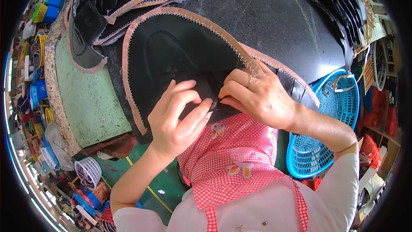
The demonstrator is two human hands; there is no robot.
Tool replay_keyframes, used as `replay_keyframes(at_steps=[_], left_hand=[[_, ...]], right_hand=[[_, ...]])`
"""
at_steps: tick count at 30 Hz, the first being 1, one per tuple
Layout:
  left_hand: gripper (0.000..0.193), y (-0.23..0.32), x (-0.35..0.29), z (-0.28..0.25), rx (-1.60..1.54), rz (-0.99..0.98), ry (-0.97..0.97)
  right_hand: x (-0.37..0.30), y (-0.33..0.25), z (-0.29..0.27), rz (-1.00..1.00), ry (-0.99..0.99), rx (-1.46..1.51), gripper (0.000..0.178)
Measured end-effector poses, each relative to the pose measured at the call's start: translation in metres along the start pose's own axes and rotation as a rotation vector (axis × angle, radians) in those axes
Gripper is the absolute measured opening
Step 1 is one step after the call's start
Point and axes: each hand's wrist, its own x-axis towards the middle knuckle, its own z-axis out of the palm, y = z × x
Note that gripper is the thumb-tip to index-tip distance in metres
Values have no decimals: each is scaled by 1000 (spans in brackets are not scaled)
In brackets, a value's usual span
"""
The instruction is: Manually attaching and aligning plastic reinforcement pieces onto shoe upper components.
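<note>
1. At the far left, a green-topped slab (92,103) with a rough pale rim is sitting beside the dark worktable (274,21); a white slotted basket (88,172) is lying on the floor below it.
2. A stack of black cut pieces with tan zigzag trim (98,21) is resting on the worktable's upper left.
3. The left hand (176,118) is curling its fingers (182,90) loosely, with thumb and forefinger closing on the near edge of the large black shoe-upper piece (180,51).
4. That piece, with its tan zigzag border, is lying across the worktable's near edge, directly ahead of the red checked apron (234,163).
5. The right hand (259,96), wearing a ring, is pressing its fingers together and pinching the same piece just beside the left fingertips; the two hands are almost touching.
6. Bare dark tabletop is lying open beyond the piece.
7. A blue plastic basket (339,111) is standing just beside the right forearm, off the table's right edge.
</note>
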Motion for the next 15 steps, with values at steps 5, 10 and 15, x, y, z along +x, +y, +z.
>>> replay_keyframes(at_steps=[5, 10, 15], left_hand=[[29, -7, -3, 10, 41, 35, 92], [30, 8, 16, 0, 171, -21, 21], [29, -1, 17, 8, 62, 59, 96]], right_hand=[[21, -6, 3, 51, 38, -159, 18], [16, 11, -1, 24, -34, 85, 20], [17, 4, -14, 117, -74, 212, 18]])
